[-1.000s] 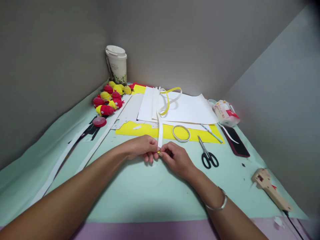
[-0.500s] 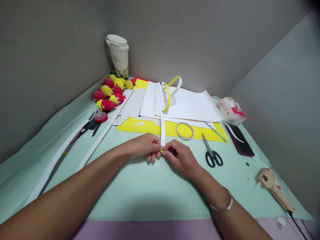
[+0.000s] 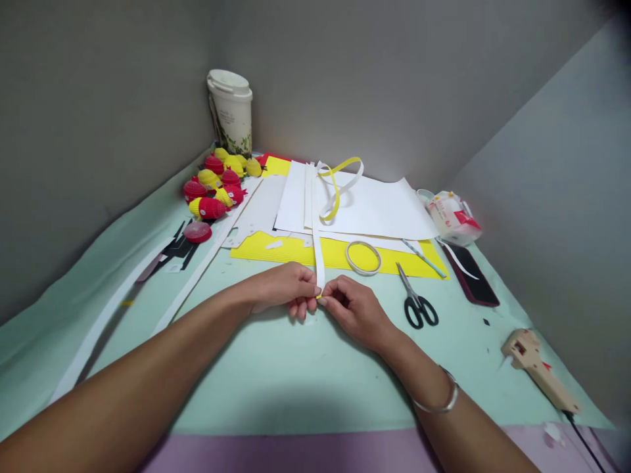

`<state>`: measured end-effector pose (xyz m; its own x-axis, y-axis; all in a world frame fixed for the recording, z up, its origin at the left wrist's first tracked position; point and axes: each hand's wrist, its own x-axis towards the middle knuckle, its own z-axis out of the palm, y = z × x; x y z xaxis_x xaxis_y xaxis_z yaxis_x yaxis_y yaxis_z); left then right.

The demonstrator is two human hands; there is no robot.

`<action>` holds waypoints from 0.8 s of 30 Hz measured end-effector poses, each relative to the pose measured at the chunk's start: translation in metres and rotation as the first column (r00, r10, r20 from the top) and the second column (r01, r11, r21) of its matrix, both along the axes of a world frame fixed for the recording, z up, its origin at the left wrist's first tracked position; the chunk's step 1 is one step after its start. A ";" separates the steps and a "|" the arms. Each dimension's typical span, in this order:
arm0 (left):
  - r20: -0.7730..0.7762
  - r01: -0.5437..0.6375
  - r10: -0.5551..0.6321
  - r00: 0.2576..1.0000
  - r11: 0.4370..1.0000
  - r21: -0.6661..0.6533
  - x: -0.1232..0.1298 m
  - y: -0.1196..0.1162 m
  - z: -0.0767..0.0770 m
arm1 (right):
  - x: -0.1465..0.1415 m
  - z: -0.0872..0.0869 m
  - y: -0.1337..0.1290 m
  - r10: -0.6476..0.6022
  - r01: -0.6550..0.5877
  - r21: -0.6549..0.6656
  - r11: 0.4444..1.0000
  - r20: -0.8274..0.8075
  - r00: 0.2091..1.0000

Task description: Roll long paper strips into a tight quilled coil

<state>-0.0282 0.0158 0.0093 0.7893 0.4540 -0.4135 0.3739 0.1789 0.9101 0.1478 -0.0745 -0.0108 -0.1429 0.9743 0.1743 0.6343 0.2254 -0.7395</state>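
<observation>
Between my fingertips is the near end of a long paper strip (image 3: 319,259), white on one face and yellow on the other. My left hand (image 3: 290,289) pinches that end from the left, its thumb on the strip. From the right, my right hand (image 3: 352,307) closes thumb and forefinger on the same end, where a small bit of yellow shows. Beyond my hands the strip runs away flat, then curls into a loose loop (image 3: 340,187) above the white sheets (image 3: 379,207). Scissors (image 3: 417,302) lie to the right of my right hand, beside a ring of tape (image 3: 363,257).
Red and yellow corrugated-paper figures (image 3: 210,207) cluster at left by a lidded cup (image 3: 231,112). Long white strips (image 3: 106,325) lie left. A yellow corrugated sheet (image 3: 256,248) lies ahead. A phone (image 3: 476,289), a tissue pack (image 3: 453,217) and a glue gun (image 3: 537,368) are on the right.
The strip's far loop has swung and widened to the right. Both hands stay almost in place, still pinching the near end.
</observation>
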 end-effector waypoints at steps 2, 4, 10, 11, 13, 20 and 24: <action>0.000 -0.001 0.001 1.000 1.000 0.000 0.000 0.000 0.001 | 0.000 0.000 0.000 0.000 0.000 -0.001 1.000 0.002 1.000; 0.006 -0.004 0.004 1.000 1.000 0.000 0.000 0.000 0.001 | 0.000 0.000 0.000 -0.003 0.003 0.002 1.000 0.003 1.000; 0.004 -0.005 0.005 1.000 1.000 0.007 0.001 -0.001 0.003 | 0.000 -0.002 0.000 0.000 0.000 0.001 1.000 -0.002 1.000; 0.005 -0.008 0.008 1.000 1.000 0.007 0.001 -0.001 0.003 | 0.000 -0.002 0.000 0.003 -0.003 0.002 1.000 -0.003 1.000; 0.003 -0.010 0.010 1.000 1.000 0.008 0.001 -0.002 0.003 | 0.000 -0.002 0.000 0.007 -0.007 0.007 1.000 -0.002 1.000; 0.014 -0.004 0.003 1.000 1.000 0.013 0.000 -0.001 0.001 | 0.001 -0.002 -0.001 0.003 -0.004 0.019 1.000 0.004 1.000; 0.033 0.006 -0.006 0.999 1.000 0.011 -0.001 0.000 -0.001 | 0.001 -0.002 -0.001 -0.011 0.011 0.010 1.000 0.009 1.000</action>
<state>-0.0288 0.0156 0.0088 0.8050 0.4537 -0.3823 0.3450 0.1663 0.9237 0.1488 -0.0757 -0.0128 -0.1337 0.9739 0.1832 0.6433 0.2259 -0.7316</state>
